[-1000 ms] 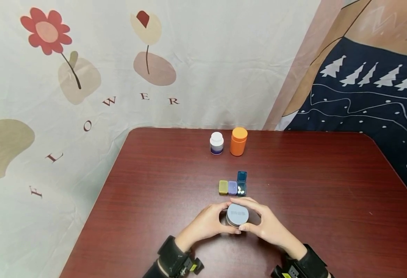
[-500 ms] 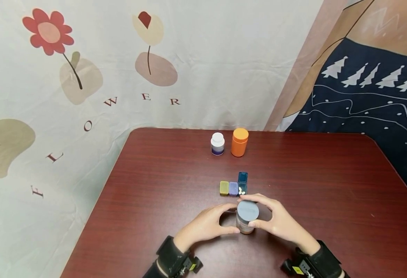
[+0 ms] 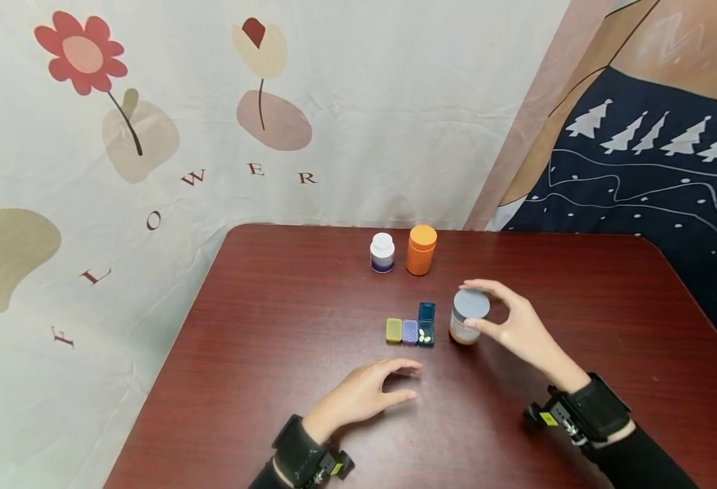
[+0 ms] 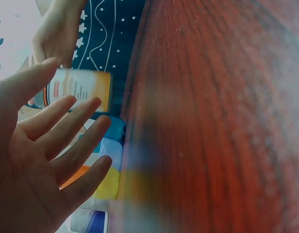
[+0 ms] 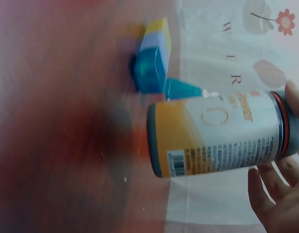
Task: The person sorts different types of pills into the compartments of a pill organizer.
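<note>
r hand point(image 3: 520, 333) pinches the jar point(image 3: 464, 327) up by its grey-blue lid point(image 3: 471, 303), thumb on near side, fingertips on far side; jar's right of ctr in the head view, just right of the pill box point(image 3: 401, 331). long axis runs approx vert. there, lid end up & leaning a bit right, base lower left. in the r wrist view axis lies nearly horiz.: lid at right edge, orange base band toward ctr, barcode point(image 5: 177, 162) low near base; l wrist view has lid left, base right. can't tell if base touches the table point(image 3: 242, 326). l hand point(image 3: 364, 394) is at lower ctr, holding nothing, thumb well apart from fingers, fingers spread in its wrist view. pill box, mid-frame: yellow & purple lids down, teal lid point(image 3: 427, 312) flipped up, pale pills point(image 3: 425, 336) inside. white bottle point(image 3: 382, 253) & orange bottle point(image 3: 421, 251) stand upright, upper ctr, near table's far edge.
</note>
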A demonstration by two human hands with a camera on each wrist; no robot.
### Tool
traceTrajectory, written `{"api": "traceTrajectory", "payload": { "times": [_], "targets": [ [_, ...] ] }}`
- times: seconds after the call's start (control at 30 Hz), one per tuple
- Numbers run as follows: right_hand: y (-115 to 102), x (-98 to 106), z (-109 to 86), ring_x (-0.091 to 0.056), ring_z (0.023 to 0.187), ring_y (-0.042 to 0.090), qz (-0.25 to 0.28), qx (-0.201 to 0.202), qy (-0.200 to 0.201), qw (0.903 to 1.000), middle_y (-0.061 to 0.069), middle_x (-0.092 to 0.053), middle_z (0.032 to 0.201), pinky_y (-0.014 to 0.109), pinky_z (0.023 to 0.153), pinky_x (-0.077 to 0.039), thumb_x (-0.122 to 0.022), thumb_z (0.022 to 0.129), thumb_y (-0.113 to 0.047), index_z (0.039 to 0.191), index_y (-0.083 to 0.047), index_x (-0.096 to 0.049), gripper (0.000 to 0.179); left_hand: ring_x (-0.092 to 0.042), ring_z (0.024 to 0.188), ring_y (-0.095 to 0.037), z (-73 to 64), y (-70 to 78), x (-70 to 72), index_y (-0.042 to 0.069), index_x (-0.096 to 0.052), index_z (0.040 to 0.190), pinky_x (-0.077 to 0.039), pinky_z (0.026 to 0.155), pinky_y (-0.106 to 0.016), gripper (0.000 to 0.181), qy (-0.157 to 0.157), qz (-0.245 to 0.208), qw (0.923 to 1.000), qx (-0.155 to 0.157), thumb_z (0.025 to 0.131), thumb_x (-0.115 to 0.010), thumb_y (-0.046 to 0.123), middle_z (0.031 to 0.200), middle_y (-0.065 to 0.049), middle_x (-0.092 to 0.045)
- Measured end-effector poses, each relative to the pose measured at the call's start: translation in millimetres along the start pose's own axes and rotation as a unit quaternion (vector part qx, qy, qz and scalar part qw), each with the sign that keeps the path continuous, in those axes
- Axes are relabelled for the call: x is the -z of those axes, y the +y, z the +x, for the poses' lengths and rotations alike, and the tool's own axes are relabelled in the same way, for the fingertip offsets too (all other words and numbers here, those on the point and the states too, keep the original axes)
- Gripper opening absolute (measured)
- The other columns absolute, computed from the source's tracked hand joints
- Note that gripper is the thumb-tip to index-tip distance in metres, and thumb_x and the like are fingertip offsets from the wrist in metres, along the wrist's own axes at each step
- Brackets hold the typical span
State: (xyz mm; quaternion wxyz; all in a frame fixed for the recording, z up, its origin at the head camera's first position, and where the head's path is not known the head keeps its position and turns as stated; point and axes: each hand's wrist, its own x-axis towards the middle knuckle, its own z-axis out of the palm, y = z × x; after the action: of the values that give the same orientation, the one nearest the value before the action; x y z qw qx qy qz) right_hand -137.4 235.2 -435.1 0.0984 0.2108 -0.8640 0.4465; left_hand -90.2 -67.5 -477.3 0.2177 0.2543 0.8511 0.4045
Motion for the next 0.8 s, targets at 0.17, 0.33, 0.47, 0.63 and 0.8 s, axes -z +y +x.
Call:
{"api": "traceTrajectory", "payload": {
  "times": [0.17, 0.33, 0.47, 0.63, 0.8],
  "targets": [
    [8, 1, 30.1, -0.053, 0.118, -0.020, -0.008, -0.017, 0.023, 0.9996, 0.023, -0.074, 0.139, 0.004, 0.098, -0.042, -0.087, 0.088, 0.007, 0.149, -0.003, -0.063, 0.066, -0.066, 0.141, -0.013, -0.3, -0.6, 0.6, 0.024, -0.066, 0.151, -0.051, 0.122, -0.038, 0.043, 0.005, -0.001, 1.0000, -0.002, 0.110, -0.070, 0.036, 0.146, 0.009, -0.074],
    [11, -1, 59.1, -0.062, 0.131, 0.016, -0.012, -0.058, 0.035, 0.9976, 0.026, -0.070, 0.145, 0.025, 0.112, -0.043, -0.086, 0.092, 0.004, 0.151, 0.001, -0.058, 0.065, -0.068, 0.138, -0.013, -0.3, -1.4, 0.5, 0.023, -0.067, 0.150, -0.052, 0.120, -0.038, 0.041, 0.012, -0.007, 0.9999, -0.004, 0.111, -0.069, 0.035, 0.146, 0.006, -0.075],
    [17, -4, 79.3, -0.060, 0.137, 0.043, -0.009, -0.082, 0.048, 0.9955, 0.030, -0.066, 0.148, 0.033, 0.108, -0.044, -0.084, 0.094, 0.002, 0.151, 0.004, -0.056, 0.063, -0.068, 0.137, -0.013, 0.0, -0.9, 1.5, 0.023, -0.067, 0.150, -0.052, 0.120, -0.038, 0.040, 0.015, -0.011, 0.9998, 0.000, 0.112, -0.068, 0.034, 0.145, 0.007, -0.075],
    [30, -10, 93.0, -0.061, 0.130, 0.045, -0.012, -0.109, 0.057, 0.9923, 0.032, -0.063, 0.150, 0.010, 0.087, -0.040, -0.083, 0.097, -0.002, 0.152, 0.004, -0.053, 0.063, -0.069, 0.137, -0.013, -0.6, 0.0, 2.9, 0.022, -0.068, 0.149, -0.053, 0.120, -0.039, 0.039, 0.021, -0.013, 0.9997, 0.004, 0.112, -0.068, 0.032, 0.144, 0.007, -0.075],
    [41, -11, 99.1, -0.060, 0.127, 0.043, -0.012, -0.131, 0.063, 0.9893, 0.033, -0.062, 0.151, 0.008, 0.087, -0.038, -0.082, 0.098, -0.004, 0.153, 0.005, -0.052, 0.063, -0.070, 0.135, -0.013, -2.8, -0.1, 3.4, 0.021, -0.069, 0.149, -0.053, 0.119, -0.039, 0.039, 0.026, -0.009, 0.9996, 0.004, 0.112, -0.068, 0.031, 0.143, 0.006, -0.076]
  ]
}}
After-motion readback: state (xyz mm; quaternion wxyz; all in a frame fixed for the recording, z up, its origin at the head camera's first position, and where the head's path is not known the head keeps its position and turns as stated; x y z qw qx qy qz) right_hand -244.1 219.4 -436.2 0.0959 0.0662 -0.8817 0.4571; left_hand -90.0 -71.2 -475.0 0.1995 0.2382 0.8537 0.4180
